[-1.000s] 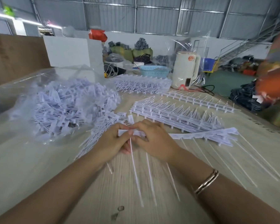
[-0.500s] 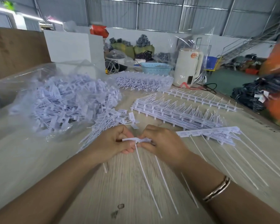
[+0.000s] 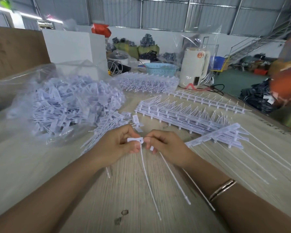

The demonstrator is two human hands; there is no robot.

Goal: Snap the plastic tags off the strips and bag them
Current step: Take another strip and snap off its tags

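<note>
White plastic tag point(image 3: 135, 140), head view: pinched by left hand point(image 3: 118, 145) at centre; right hand point(image 3: 165, 146) pinches the neighbouring tags. Bag point(image 3: 60, 101) lies at 10 o'clock, strips point(image 3: 180, 113) at 2. Best snapped with a short twist near the joint.

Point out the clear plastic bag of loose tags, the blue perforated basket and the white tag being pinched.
clear plastic bag of loose tags point(image 3: 23, 84), head view, upper film.
blue perforated plastic basket point(image 3: 160, 70), head view, front wall.
white plastic tag point(image 3: 135, 140), head view, flat head.
</note>
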